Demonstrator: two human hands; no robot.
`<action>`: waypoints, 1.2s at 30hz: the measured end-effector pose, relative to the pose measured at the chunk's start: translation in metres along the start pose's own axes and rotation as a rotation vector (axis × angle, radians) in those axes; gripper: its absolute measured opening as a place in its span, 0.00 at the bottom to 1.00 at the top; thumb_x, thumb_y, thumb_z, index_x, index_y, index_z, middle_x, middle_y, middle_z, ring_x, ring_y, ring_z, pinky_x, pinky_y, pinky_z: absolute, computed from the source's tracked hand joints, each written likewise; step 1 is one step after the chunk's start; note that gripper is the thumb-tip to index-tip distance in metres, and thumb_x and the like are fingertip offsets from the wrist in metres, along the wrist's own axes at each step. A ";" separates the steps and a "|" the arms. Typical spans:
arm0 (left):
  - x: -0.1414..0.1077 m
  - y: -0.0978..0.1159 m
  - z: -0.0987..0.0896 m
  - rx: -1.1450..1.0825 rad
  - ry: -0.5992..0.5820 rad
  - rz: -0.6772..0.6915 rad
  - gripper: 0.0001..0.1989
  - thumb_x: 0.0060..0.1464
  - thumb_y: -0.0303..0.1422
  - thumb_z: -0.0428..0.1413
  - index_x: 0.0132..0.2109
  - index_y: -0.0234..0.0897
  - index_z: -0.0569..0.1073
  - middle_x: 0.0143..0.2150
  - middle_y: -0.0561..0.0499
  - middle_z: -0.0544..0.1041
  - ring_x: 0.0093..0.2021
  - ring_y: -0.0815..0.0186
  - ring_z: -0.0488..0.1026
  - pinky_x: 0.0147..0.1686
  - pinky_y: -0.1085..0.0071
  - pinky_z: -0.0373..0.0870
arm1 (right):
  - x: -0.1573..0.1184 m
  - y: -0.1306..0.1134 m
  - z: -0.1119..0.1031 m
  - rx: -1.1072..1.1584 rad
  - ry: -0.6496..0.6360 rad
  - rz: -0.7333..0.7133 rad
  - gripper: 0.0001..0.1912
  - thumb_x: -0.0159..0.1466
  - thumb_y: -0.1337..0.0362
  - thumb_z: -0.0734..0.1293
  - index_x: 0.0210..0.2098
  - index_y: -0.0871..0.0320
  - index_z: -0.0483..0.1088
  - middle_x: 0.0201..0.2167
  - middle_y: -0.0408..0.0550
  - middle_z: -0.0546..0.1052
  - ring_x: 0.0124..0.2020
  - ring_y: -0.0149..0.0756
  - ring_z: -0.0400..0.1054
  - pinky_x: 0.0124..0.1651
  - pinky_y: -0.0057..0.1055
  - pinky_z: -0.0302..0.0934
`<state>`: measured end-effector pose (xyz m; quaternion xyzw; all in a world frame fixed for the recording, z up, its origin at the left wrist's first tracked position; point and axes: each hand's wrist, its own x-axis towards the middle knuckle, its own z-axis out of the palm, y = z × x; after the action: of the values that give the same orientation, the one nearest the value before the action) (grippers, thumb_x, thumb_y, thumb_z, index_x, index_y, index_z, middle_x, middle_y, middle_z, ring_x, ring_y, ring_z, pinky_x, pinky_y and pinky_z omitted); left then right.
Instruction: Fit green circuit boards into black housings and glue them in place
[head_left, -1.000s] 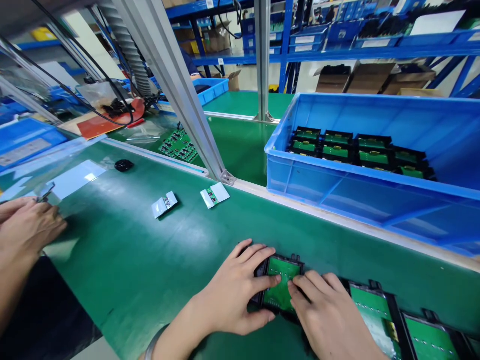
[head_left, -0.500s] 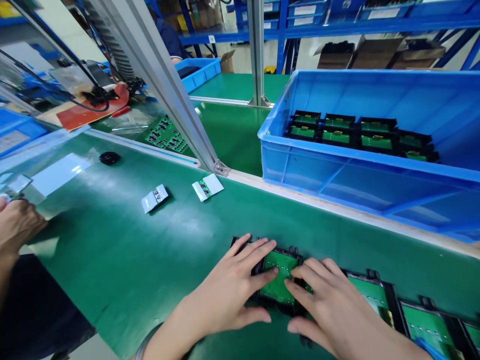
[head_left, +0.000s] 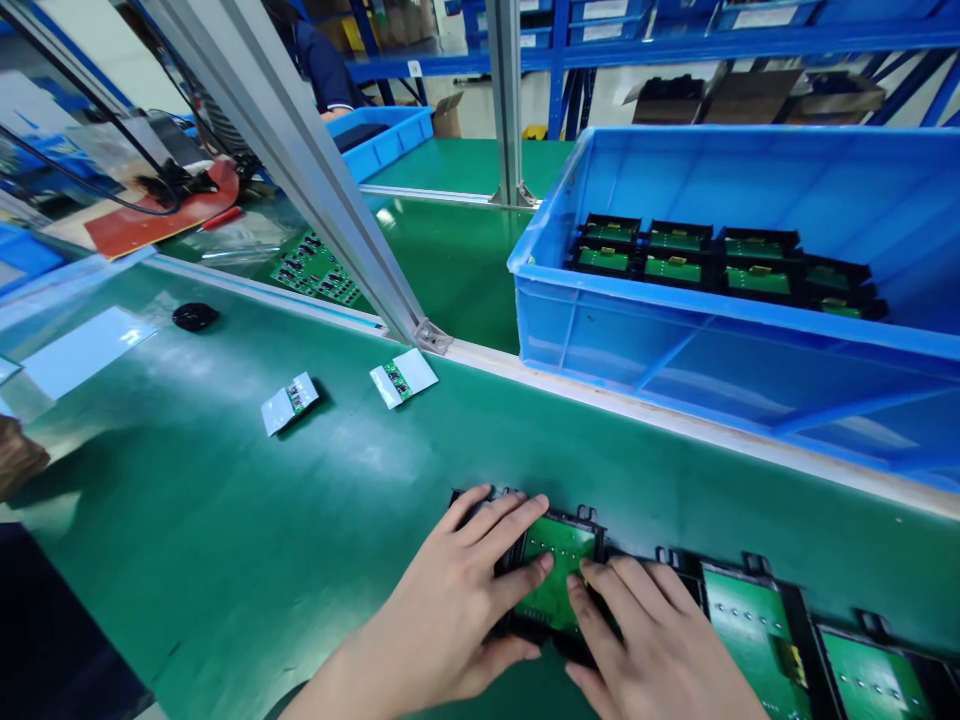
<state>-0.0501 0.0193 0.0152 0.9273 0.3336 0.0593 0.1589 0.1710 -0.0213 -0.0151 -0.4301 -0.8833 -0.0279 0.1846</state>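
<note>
Before the blue bin, a green board seemed already seated in its black frame. The left hand spread an unclosed grip over them; the right hand touched the board, its grip unclear. Similar units sat inside the bin; other framed boards lay outside.

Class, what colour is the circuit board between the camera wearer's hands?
Green; the circuit board shows best in the head view.

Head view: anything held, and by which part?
Black-framed green board: left hand touching its left side, right hand touching its right. Gripped or merely pressed, can't tell.
</note>
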 end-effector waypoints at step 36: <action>-0.003 -0.131 -0.045 0.074 0.486 -0.447 0.32 0.59 0.42 0.59 0.65 0.35 0.59 0.66 0.35 0.59 0.65 0.43 0.57 0.60 0.40 0.55 | 0.007 0.037 -0.035 -0.053 0.009 -0.298 0.20 0.59 0.53 0.69 0.50 0.48 0.75 0.45 0.47 0.79 0.39 0.50 0.77 0.30 0.41 0.75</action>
<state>-0.1408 0.1242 0.0133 0.7950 0.5590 0.2303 0.0499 0.2055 -0.0002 0.0157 -0.2990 -0.9354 -0.0799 0.1709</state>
